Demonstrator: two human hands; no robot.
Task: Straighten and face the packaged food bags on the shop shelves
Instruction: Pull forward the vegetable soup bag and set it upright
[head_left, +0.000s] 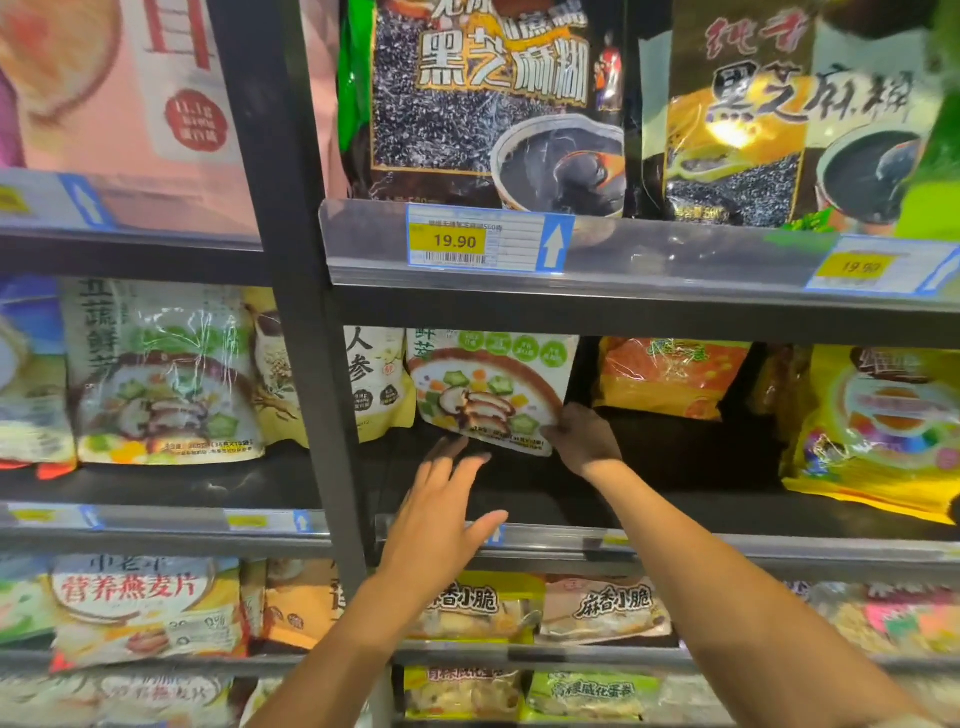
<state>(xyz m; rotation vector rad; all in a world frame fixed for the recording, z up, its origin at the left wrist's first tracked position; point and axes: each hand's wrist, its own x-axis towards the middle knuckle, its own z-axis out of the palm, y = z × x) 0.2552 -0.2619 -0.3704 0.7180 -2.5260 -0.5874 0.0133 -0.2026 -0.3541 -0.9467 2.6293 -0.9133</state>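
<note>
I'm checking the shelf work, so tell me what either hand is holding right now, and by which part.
The right hand grips the vegetable soup bag at its bottom right corner. The left hand is open below the bag and holds nothing.

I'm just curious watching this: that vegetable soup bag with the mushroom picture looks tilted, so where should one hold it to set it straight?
Best by its two bottom corners, from the front. The vegetable soup bag leans with its lower right corner already pinched by the right hand; the open left hand could probably take the lower left corner.
</note>
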